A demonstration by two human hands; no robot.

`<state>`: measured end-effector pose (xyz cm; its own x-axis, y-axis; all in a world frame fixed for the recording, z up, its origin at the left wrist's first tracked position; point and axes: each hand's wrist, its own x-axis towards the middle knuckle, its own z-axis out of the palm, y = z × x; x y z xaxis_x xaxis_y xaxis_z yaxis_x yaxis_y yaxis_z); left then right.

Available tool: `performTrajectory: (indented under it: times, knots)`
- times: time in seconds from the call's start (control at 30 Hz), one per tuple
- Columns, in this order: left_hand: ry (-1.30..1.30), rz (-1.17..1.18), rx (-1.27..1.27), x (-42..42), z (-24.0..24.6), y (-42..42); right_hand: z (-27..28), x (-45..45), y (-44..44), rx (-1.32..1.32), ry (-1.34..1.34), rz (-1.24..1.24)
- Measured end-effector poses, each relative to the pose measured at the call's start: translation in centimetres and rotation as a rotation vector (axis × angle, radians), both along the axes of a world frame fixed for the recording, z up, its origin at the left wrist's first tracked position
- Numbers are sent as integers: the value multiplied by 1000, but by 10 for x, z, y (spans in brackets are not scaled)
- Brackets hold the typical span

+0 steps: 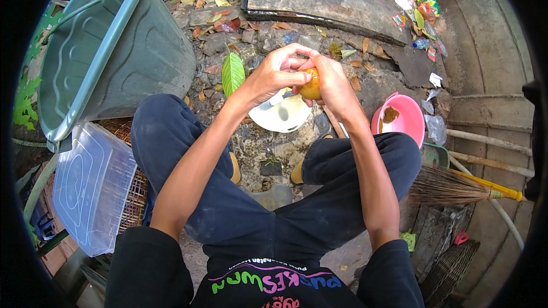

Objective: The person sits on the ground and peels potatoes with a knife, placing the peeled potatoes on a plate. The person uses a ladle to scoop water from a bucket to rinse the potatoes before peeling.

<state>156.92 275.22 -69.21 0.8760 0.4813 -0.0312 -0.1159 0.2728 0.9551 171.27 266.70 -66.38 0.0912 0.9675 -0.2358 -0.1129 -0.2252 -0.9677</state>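
Note:
Both my hands are raised over the ground in front of me, around a small round yellow-orange fruit (311, 85). My right hand (332, 81) curls about the fruit from the right side. From the left, the thumb of my left hand (280, 70) presses on its skin, and the fingertips of both hands meet above it. Part of the fruit is hidden behind the fingers. Below the hands a shallow white plastic dish (284, 117) sits on the stony ground between my knees, with a pale piece partly seen under my left hand.
A large grey-green plastic tub (167, 64) stands at the left, near a clear plastic box (92, 184) and woven basket. To the right are a pink bucket (406, 113) with brown matter inside and a broom (449, 186). A dark board (317, 0) lies ahead, beside litter.

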Motion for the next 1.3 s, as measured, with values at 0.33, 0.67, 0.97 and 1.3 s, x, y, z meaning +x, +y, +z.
performTrajectory:
  times: [0.33,0.67,0.97,1.3]
  knots:
    - [12,-27,60,-1,2,1,-7,-3,1,-37,-28,-46]
    - [167,450,-40,0,-16,14,-27,11,11,-98,-1,-41]
    - [745,506,340,-2,-121,31,-294,7,23,-701,-220,-146]
    - [1173,109,396,2,-308,1,-379,-15,13,-546,-89,-546]
